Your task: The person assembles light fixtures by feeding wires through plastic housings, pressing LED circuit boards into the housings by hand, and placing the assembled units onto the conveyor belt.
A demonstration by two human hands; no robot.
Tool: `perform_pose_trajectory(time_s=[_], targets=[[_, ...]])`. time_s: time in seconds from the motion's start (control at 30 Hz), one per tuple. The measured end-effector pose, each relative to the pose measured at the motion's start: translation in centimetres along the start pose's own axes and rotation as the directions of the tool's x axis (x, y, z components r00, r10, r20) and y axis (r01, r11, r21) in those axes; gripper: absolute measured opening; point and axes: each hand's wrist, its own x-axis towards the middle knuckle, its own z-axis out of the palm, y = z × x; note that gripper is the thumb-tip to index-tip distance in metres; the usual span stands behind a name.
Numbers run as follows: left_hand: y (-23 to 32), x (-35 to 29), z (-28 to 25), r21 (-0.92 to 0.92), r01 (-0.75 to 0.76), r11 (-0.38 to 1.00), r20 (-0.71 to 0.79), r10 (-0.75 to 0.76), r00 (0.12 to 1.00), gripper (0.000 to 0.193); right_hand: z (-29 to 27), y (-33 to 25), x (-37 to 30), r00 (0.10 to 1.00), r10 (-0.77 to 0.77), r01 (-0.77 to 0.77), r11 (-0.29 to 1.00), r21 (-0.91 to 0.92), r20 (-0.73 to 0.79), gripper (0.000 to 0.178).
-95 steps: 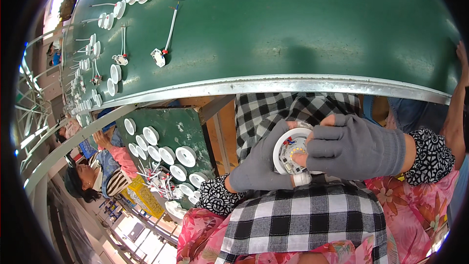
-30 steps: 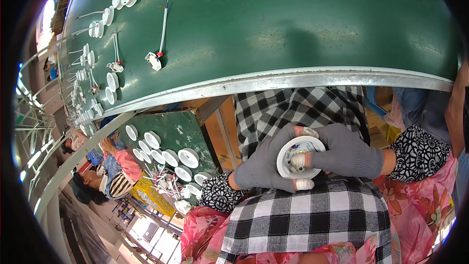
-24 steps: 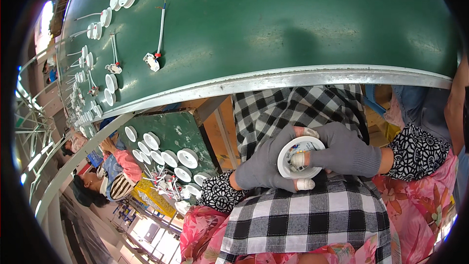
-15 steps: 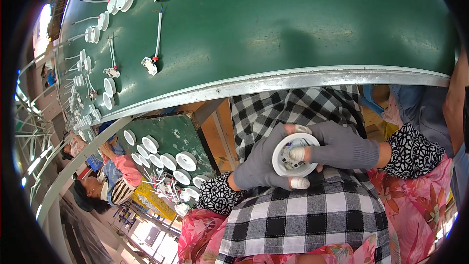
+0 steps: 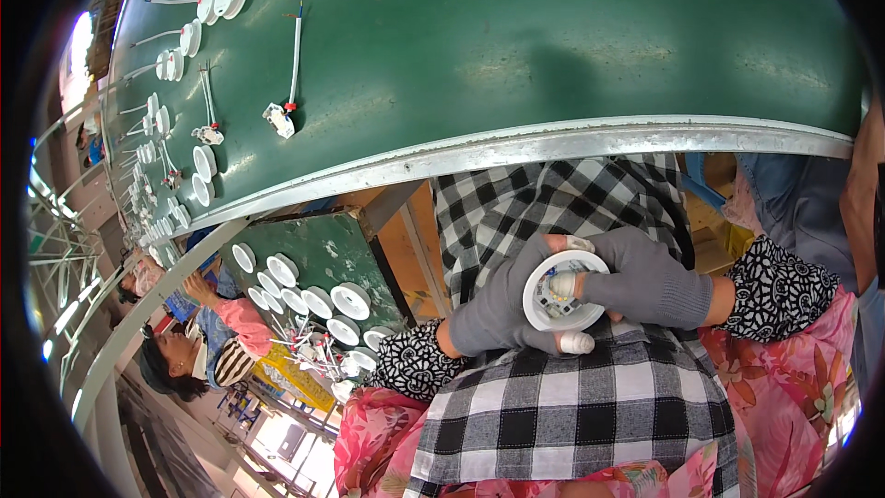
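White cup (image 5: 573, 323): likely light, stiff; hold by rim.
Circuit board (image 5: 556, 304): probably fragile.
Left hand (image 5: 501, 306): fingers grasping cup wall.
Right hand (image 5: 643, 280): grasping cup, thumb inside.

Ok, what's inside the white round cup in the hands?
In the white cup, a circuit board with small dark parts shows. The right hand hides some of it with its thumb; anything beneath the board is covered.
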Motion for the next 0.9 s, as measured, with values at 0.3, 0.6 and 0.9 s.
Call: perform_pose_trajectory(time_s=[0.3, 0.6, 0.9], targets=[[-1.2, 0.7, -0.9, -0.195, -0.076, 0.978, -0.018, 0.074, 0.997, 0.09, -1.8, 0.5, 2.3, 0.986, 0.004, 0.001, 1.0, -0.028, 0.165, 0.043], [-0.4, 0.8, -1.0, 0.065, -0.037, 0.997, -0.014, 0.038, 0.999, 0.091, -0.5, 0.6, 1.7, 0.98, -0.199, 0.193, 0.951, -0.239, 0.0, 0.041], [-1.5, 0.4, 0.3, -0.09, -0.012, 0.996, -0.43, -0.028, 0.902, 0.104, 1.0, 0.1, 2.1, 0.946, -0.299, 0.312, 0.944, 0.109, -0.121, 0.045]])
